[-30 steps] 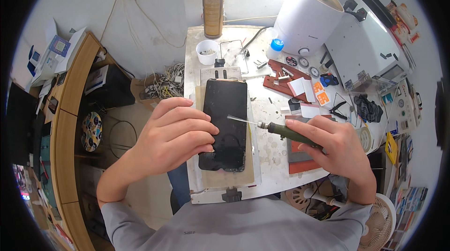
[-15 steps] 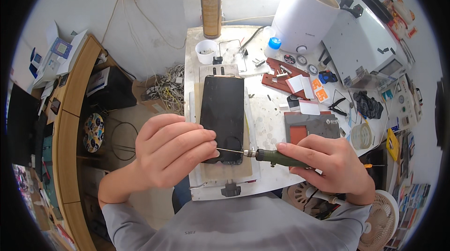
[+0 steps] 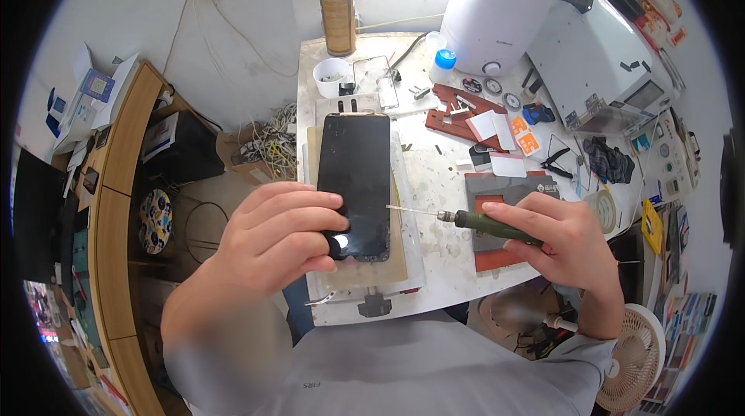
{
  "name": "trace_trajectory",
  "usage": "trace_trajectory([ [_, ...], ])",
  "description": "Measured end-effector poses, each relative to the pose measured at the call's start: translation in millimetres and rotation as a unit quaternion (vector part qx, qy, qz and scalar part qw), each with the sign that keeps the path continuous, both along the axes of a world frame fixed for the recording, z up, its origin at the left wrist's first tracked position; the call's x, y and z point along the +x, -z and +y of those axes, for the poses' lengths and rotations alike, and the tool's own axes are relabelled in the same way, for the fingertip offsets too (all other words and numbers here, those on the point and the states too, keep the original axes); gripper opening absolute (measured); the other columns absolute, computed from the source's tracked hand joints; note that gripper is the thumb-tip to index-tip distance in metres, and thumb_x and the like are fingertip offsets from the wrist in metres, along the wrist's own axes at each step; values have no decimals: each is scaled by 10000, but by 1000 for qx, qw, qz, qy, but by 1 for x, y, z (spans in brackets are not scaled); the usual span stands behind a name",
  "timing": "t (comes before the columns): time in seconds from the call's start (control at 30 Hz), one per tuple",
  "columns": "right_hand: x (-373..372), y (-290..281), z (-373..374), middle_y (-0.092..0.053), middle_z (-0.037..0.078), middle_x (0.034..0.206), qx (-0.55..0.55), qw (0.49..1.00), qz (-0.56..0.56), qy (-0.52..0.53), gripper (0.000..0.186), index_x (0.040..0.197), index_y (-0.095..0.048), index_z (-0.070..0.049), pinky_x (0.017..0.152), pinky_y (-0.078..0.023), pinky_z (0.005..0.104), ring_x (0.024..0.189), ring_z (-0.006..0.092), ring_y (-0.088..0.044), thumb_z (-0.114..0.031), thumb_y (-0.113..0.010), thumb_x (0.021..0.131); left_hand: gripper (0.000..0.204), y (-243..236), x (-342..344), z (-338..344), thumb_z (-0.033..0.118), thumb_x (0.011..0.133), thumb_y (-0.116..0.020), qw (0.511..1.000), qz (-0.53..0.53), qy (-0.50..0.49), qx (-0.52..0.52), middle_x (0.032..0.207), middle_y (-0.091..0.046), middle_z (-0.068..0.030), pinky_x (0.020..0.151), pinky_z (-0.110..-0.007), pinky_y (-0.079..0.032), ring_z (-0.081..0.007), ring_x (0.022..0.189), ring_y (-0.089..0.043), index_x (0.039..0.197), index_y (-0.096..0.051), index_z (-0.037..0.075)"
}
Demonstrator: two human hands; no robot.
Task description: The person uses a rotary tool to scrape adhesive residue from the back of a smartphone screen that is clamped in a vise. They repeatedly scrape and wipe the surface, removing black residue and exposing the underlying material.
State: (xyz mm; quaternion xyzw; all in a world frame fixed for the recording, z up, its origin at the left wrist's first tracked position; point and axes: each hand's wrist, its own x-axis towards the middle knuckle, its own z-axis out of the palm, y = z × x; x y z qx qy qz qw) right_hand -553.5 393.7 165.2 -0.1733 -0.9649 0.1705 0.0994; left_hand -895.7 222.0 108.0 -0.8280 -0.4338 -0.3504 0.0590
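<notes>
A black smartphone (image 3: 355,171) lies face up, lengthwise, on a yellowish pad over a flat clamping fixture (image 3: 375,306) with a black knob at its near end. My left hand (image 3: 279,237) is closed at the phone's lower left edge, fingertips resting on the glass. In my right hand (image 3: 563,241) is a green pen-shaped rotary tool (image 3: 497,228), gripped between thumb and fingers. Its thin, pale shaft points left, and the tip is at the phone's right edge; whether it touches cannot be told.
Right of the phone lie a grey and red mat (image 3: 504,261), a reddish-brown jig (image 3: 466,117), cards and black pliers (image 3: 556,161). Farther back stand a spray can (image 3: 336,12), a white tub (image 3: 331,78), a blue-capped bottle (image 3: 443,65) and a white humidifier-like cylinder (image 3: 497,16).
The tool's tip has drawn back rightward from across the phone's lower part to its right edge. My left hand has come away from the tip and rests on the phone's left side.
</notes>
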Motion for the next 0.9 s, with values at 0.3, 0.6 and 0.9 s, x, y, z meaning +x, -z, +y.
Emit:
trace_trajectory([
  [0.3,3,3,-4,-704,56,893,-1,1000,2,-23,659,1364,-735,-145,563,-512,340,666,217,-654,-31,-859,726,298,1,4,-3,343,1043,-671,999,10,-4,-52,1179,-796,-123,1058,-490,-549,-327,1180,-748,904,-569,100],
  [0.6,5,3,-10,-669,12,842,-1,1000,-1,1,540,1370,-746,-217,565,-508,344,663,196,-635,-165,-838,840,289,-1,6,-4,328,1035,-682,998,9,-14,-58,1179,-797,-114,1088,-494,-528,-317,1190,-746,894,-570,103],
  [0.9,9,2,-13,-719,55,909,-1,1000,1,-25,629,1356,-748,-140,566,-522,336,665,210,-668,-45,-860,744,275,-2,8,-6,305,1016,-706,997,17,-22,-65,1194,-795,-108,1110,-503,-506,-309,1206,-739,891,-573,99],
])
